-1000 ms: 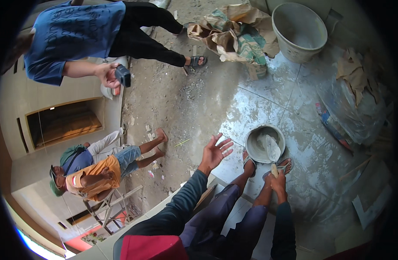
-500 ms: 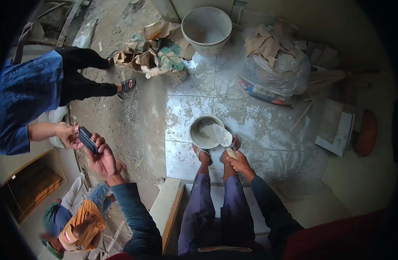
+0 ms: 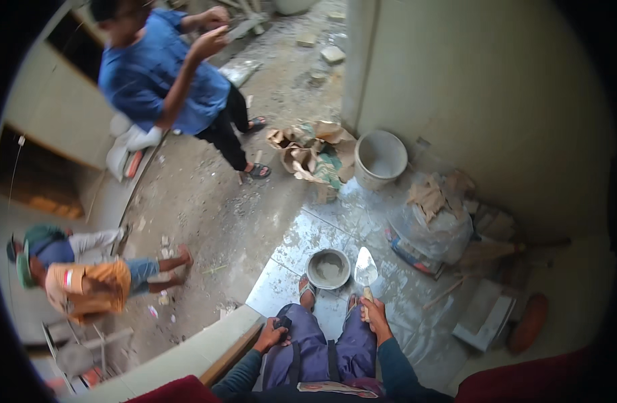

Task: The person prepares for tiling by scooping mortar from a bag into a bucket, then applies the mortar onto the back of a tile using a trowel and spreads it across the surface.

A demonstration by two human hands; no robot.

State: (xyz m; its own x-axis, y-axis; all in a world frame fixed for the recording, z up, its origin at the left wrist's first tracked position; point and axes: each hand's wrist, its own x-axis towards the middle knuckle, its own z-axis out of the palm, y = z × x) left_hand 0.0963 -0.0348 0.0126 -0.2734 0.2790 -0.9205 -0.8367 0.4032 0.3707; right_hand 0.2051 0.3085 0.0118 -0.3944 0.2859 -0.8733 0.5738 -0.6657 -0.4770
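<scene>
In the head view, my left hand (image 3: 271, 334) rests by my left thigh, closed on a small black rectangular object (image 3: 283, 323). My right hand (image 3: 374, 316) grips the wooden handle of a trowel (image 3: 365, 267), its grey-smeared blade pointing forward. Just left of the blade, a round pail (image 3: 328, 286) holding grey mortar sits on smeared tiles (image 3: 268, 282) by my sandalled feet.
A person in blue (image 3: 167, 74) stands front left with hands raised; two others (image 3: 93, 282) are farther left. Torn paper sacks (image 3: 310, 153), a large bucket (image 3: 379, 160) and a plastic-covered heap (image 3: 434, 232) lie ahead and right, along the wall (image 3: 476, 87).
My left hand took the black object from the person in blue and came down to my thigh. The trowel rose out of the pail and moved right. The view has tilted.
</scene>
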